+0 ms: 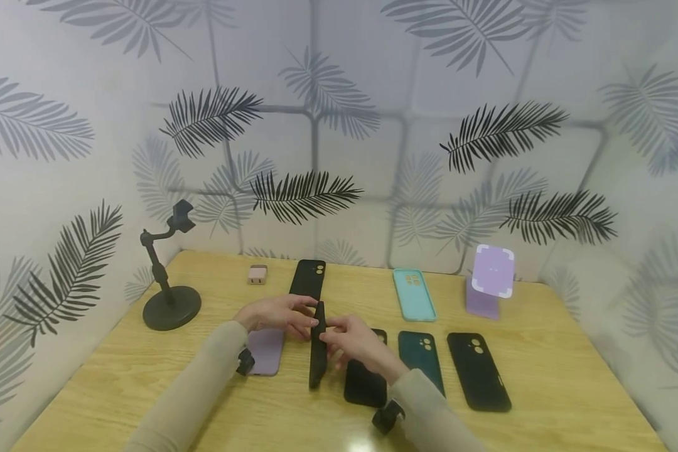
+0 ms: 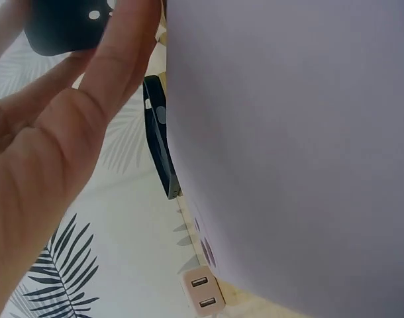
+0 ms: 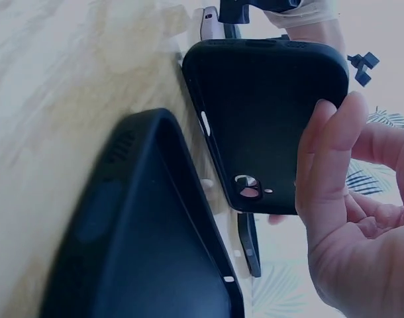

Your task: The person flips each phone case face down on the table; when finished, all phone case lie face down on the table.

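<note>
A black phone case point(image 1: 318, 355) stands on its long edge between the two hands, above the middle of the table. My left hand point(image 1: 278, 314) holds it near its far, camera-hole end, fingertips at the upper edge. From the other side my right hand point(image 1: 355, 340) pinches the case's edge. In the right wrist view the thumb presses the hollow inner side of the held case point(image 3: 261, 119), its camera opening low down. Below the left hand lies a lilac phone case point(image 1: 267, 351), large in the left wrist view. Another black case point(image 1: 366, 380) lies under the right hand.
To the right lie a dark teal case point(image 1: 420, 358) and a black case point(image 1: 477, 370). Farther back are a black case point(image 1: 309, 277), a turquoise case point(image 1: 415, 298), a pink charger plug point(image 1: 257, 274) and a lilac stand point(image 1: 493, 273). A black jointed stand point(image 1: 171, 307) occupies the left.
</note>
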`<control>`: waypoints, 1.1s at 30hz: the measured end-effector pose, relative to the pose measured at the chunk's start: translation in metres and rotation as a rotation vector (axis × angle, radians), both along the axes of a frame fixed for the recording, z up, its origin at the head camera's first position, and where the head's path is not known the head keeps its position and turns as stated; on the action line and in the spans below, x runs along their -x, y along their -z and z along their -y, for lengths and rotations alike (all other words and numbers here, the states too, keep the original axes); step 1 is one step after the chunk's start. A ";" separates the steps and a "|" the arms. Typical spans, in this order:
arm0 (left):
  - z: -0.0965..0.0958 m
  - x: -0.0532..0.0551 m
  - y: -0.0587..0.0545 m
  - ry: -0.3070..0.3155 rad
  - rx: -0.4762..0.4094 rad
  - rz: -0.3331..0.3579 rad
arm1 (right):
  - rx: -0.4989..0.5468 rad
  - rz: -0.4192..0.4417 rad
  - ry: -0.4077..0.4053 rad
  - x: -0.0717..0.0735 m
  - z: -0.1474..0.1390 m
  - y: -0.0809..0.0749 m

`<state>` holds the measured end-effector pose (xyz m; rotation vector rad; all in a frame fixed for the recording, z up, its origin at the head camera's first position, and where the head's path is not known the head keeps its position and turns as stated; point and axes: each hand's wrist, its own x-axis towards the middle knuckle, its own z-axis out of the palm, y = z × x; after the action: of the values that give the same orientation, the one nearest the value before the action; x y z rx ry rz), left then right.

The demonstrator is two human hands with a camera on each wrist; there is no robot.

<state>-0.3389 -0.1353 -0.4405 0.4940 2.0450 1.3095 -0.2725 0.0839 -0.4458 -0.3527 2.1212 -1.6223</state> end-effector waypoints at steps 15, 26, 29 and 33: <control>-0.001 0.003 -0.001 -0.012 0.134 -0.104 | -0.056 -0.001 0.047 -0.002 -0.014 0.003; 0.001 0.004 -0.005 0.002 0.225 -0.143 | -0.107 0.051 0.020 0.003 -0.015 0.010; 0.000 0.005 -0.006 0.016 0.243 -0.161 | -0.114 0.047 0.015 0.005 -0.015 0.011; 0.001 0.005 -0.005 0.018 0.267 -0.169 | -0.128 0.049 0.012 0.006 -0.015 0.012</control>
<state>-0.3442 -0.1358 -0.4359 0.5129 2.3069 0.9921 -0.2786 0.0985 -0.4579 -0.2572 2.1811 -1.4779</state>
